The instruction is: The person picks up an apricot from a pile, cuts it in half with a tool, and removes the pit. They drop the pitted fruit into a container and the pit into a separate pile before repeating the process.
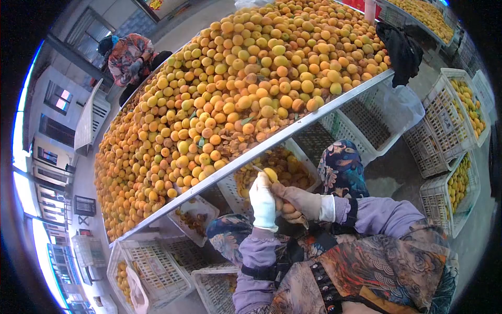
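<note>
My left hand (263,203), in a white glove, is closed around a yellow-orange apricot (270,175) near its fingertips. A thin pointed thing shows beside the fruit; I cannot make out what it is. My right hand (300,202), in a stained brownish glove, is closed and pressed against the left one. What its fingers hold is hidden. Both hands are over a white crate (228,189) with opened apricot pieces (293,168), just in front of the metal edge (293,127) of a table heaped with whole apricots (209,104).
A co-worker (128,60) sits beyond the heap at the upper left. White crates (151,269) stand at the lower left, and stacked crates of fruit (444,125) at the right. A black bag (400,52) hangs on the table corner. A smaller tray (197,217) lies below the edge.
</note>
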`<state>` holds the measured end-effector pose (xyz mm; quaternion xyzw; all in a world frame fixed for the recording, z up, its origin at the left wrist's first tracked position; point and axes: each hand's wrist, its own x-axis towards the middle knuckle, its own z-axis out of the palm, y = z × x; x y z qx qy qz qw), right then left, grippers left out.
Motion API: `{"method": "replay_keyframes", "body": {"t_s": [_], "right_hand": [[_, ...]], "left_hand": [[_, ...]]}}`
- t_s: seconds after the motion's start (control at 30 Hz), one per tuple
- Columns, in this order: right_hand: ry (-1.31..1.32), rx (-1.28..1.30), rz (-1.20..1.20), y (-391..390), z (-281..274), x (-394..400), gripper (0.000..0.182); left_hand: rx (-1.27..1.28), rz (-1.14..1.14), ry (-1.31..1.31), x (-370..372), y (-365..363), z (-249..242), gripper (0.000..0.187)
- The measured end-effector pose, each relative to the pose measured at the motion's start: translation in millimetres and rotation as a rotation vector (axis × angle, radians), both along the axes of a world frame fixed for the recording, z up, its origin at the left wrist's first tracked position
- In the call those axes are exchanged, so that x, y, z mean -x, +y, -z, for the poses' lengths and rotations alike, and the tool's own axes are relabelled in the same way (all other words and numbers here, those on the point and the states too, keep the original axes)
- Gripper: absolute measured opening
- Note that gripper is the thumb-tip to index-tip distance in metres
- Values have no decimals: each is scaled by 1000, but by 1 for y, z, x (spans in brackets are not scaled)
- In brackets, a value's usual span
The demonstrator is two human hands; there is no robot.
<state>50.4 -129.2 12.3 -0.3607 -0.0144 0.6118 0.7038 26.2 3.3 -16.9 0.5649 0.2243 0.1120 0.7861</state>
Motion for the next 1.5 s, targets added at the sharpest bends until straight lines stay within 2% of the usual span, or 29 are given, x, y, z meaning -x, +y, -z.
{"method": "replay_keyframes", "body": {"t_s": [0.03,0.1,0.13,0.2,0.23,0.27,0.33,0.37,0.47,0.63,0.7,0.73,0.83,0.87,0.9,0.97,1.0,1.03,1.1,1.13,1.17,1.23,1.27,1.3,1.33,1.37,1.43,1.5], "right_hand": [[1,0,-3,2,5,0,54],[89,-130,-22,6,7,0,53],[89,-130,-24,8,2,0,53],[-61,147,12,11,-9,-2,52],[-60,146,14,11,-9,-5,52],[-147,133,26,9,-8,-9,52],[-254,67,68,7,0,-20,56],[-108,38,87,5,3,-30,57],[-244,-37,202,-7,-24,-37,54],[-315,-239,457,-1,-58,-39,42],[-401,-364,584,2,-73,-44,38],[-332,-343,592,3,-77,-47,36],[-366,-372,603,6,-82,-47,36],[-394,-373,620,6,-85,-45,37],[-392,-369,621,5,-82,-45,37],[-458,-416,561,5,-76,-45,37],[-437,-430,532,4,-76,-45,37],[-435,-429,532,3,-76,-44,37],[-441,-363,523,2,-78,-42,31],[-441,-363,523,2,-78,-42,31],[-450,-375,500,0,-78,-43,30],[-454,-385,477,-3,-83,-43,29],[-487,-350,422,-7,-88,-42,28],[-519,-314,365,-9,-91,-42,27],[-479,-384,315,-10,-88,-45,26],[-477,-383,316,-9,-84,-44,26],[-623,-358,327,-5,-79,-40,24],[-627,-289,316,-8,-76,-39,29]], "left_hand": [[0,-3,1,1,-2,-4,36],[370,32,13,3,-6,-15,41],[348,2,94,2,-6,-18,46],[395,-44,80,4,-10,-30,44],[440,-91,63,4,-10,-34,43],[448,-136,-83,2,7,6,39],[504,-80,-165,12,25,16,37],[507,-29,-182,16,31,21,39],[532,15,-289,22,28,10,45],[633,38,-201,28,5,-25,51],[345,175,-273,32,-6,-32,45],[132,116,-178,32,-13,-32,43],[167,170,-142,37,-26,-45,43],[369,125,-58,37,-29,-53,43],[372,126,-55,39,-31,-56,43],[104,186,-29,42,-34,-59,44],[306,195,-27,41,-34,-61,26],[307,195,-25,40,-38,-65,26],[-213,283,-67,39,-45,-74,15],[-272,306,-63,38,-38,-54,28],[-271,305,-62,40,-38,-48,28],[130,257,-31,38,-46,-64,23],[132,257,-28,38,-47,-66,23],[241,253,8,39,-47,-68,22],[349,249,44,39,-48,-69,25],[350,249,46,39,-48,-66,25],[477,228,132,39,-48,-58,40],[430,259,138,39,-47,-56,43]]}}
